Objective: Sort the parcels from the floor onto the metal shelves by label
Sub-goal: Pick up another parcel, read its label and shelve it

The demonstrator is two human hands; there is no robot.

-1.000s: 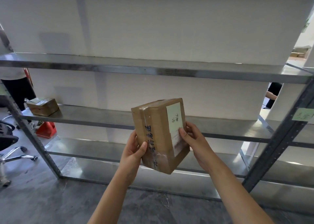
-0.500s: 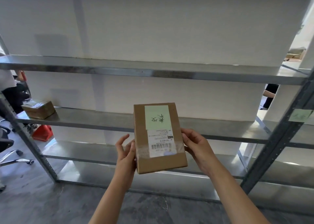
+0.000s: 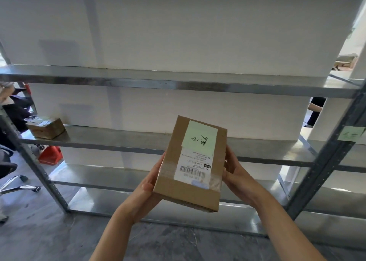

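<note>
Cardboard parcel [image 3: 193, 165] gripped by left hand [image 3: 150, 187] and right hand [image 3: 234, 171], long axis upright, leaning right, label [image 3: 200, 140] facing viewer; metal shelves [image 3: 178, 84] behind, small box [image 3: 46, 127] far left.

Parcel [image 3: 190, 167] made of matt brown cardboard, partly wrapped in glossy clear tape; 2 paper labels stuck on. Shelves [image 3: 178, 85] made of smooth, dull-shining galvanised metal. Floor [image 3: 45, 239] finished in grey, marbled stone look.

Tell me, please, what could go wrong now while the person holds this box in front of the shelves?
The parcel is held only by its side edges, left hand and right hand, tilted, above bare floor: it may slip. Its green note faces upside down, so misreading and a wrong shelf are possible.
</note>
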